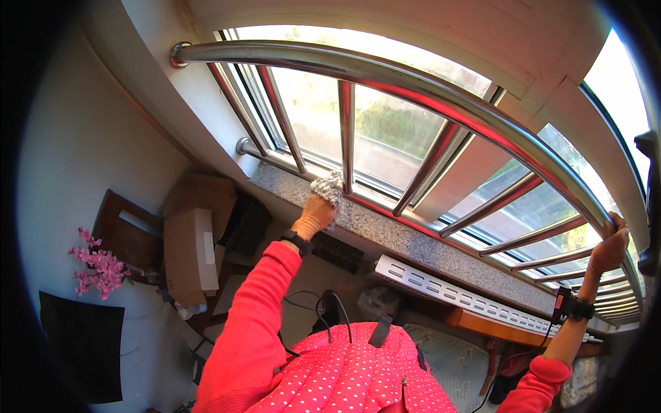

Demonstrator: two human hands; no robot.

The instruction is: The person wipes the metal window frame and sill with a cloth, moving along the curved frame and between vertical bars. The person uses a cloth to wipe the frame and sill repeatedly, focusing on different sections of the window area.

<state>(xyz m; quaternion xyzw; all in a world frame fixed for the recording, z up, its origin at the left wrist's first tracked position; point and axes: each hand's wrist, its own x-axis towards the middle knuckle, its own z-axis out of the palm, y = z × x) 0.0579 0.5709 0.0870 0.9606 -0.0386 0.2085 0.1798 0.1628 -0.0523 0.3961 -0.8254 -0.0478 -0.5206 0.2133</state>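
Note:
My left hand point(316, 212) is closed around a bunched grey-and-white fluffy cloth point(329, 187). The cloth touches the lower rail of a stainless steel window guard point(348, 137), beside the foot of an upright bar and above the speckled stone sill point(379, 225). At the far right, my right hand point(611, 248) grips the curved top rail of the same guard. Black bands are on both wrists. Behind the bars are window panes point(395, 121) with bright light coming through.
A white slotted radiator point(465, 302) runs below the sill. Cardboard boxes point(188, 253), pink artificial flowers point(100, 266) and a black panel point(82, 346) are at the left. Black cables point(310, 304) hang near my body. A wooden board point(480, 322) lies under the radiator.

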